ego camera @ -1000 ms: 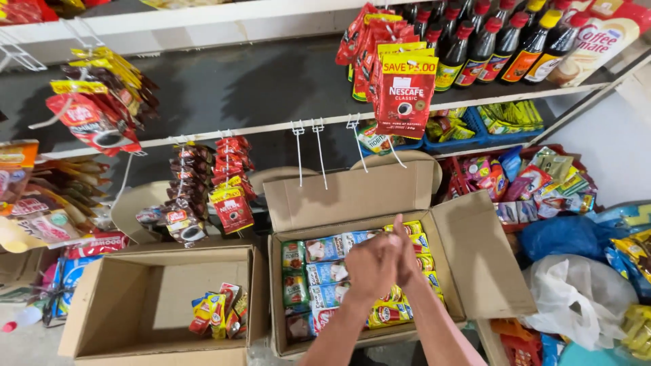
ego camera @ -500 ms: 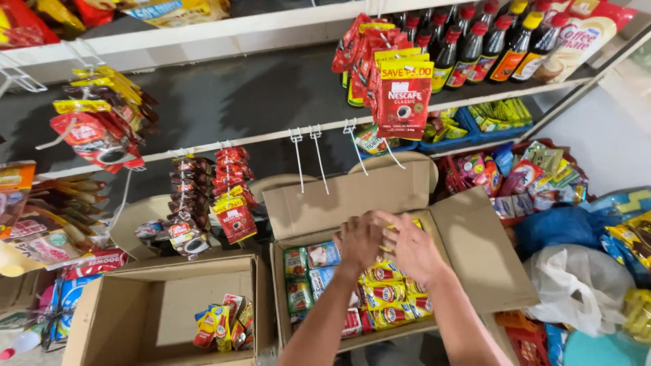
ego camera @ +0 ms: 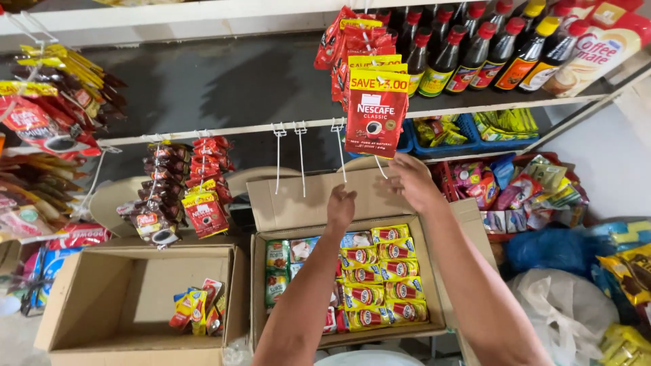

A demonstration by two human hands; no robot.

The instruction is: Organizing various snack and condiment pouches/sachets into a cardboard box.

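**Both hands up over the sachet box, nothing in them**

Your left hand (ego camera: 341,205) is loosely curled, fingers drooping and pressed close, holding nothing. Your right hand (ego camera: 413,181) is spread a bit, palm down, also empty. Both hover above the back flap of the open cardboard box (ego camera: 298,203), just under the bare metal pegs (ego camera: 300,157) on the rail.

Right below your hands, that box is packed with rows of yellow-and-red sachets (ego camera: 380,285), plus some green and pale packets (ego camera: 278,268) along its left side. Well off to the left of your left hand sits a second cardboard box (ego camera: 122,298), mostly bare inside, with only a small bunch of red and yellow sachets (ego camera: 199,308) in its right corner.

Just above your right hand a red hanging coffee pouch (ego camera: 376,112) dangles, nearly touching your fingertips. Higher up, the shelf (ego camera: 475,105) carries a row of dark sauce bottles (ego camera: 475,47) with red caps. Left of your left hand, strips of red sachets (ego camera: 203,183) hang from pegs. Right of your right hand there's a heap of colourful snack packs (ego camera: 522,190), a blue bag (ego camera: 549,247) and a white plastic bag (ego camera: 563,305) lower down.
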